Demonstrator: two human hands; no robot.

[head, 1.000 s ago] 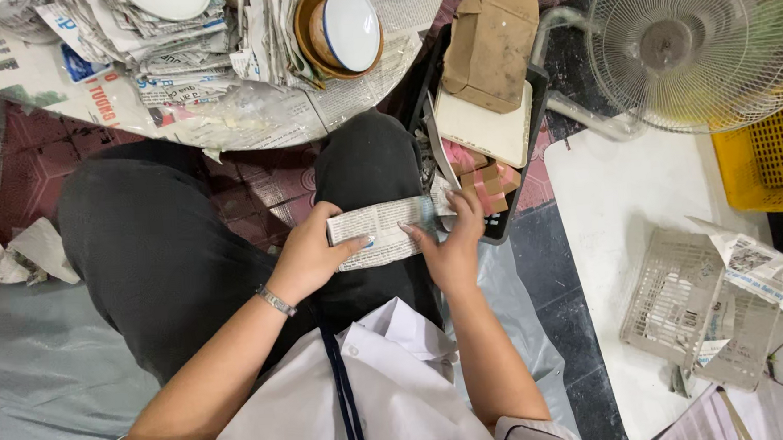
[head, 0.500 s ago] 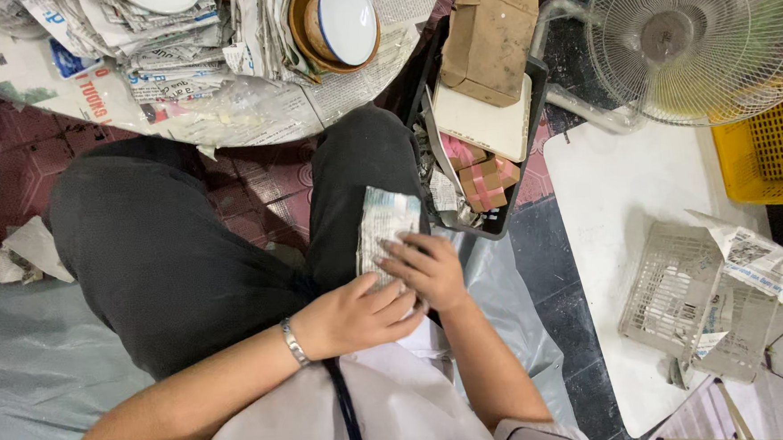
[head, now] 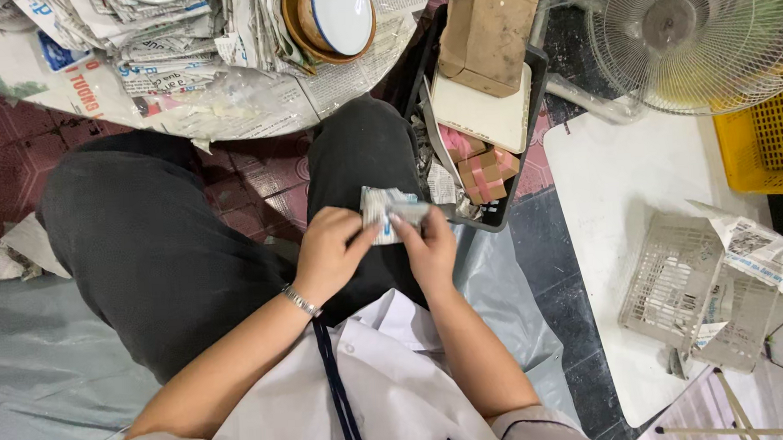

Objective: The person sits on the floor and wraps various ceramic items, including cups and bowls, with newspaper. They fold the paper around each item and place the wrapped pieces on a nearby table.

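Observation:
I sit with my legs in dark trousers spread apart. Over my right thigh, my left hand (head: pixel 331 250) and my right hand (head: pixel 428 245) together pinch a small folded piece of newspaper (head: pixel 391 209). The left hand grips its left edge, the right hand its right end. A metal bracelet (head: pixel 301 301) sits on my left wrist.
Ahead is a round table (head: pixel 225 104) covered in newspaper with stacked papers and a bowl (head: pixel 332 18). A black crate (head: pixel 485 126) with brown paper parcels stands to the right, beside a white fan (head: pixel 703 25), a yellow basket (head: pixel 762 138) and a small white basket (head: pixel 681 285) on a white board.
The folded paper was first spread between both hands, then pressed flat on my thigh. Now both hands have lifted it and hold it smaller, further up the thigh.

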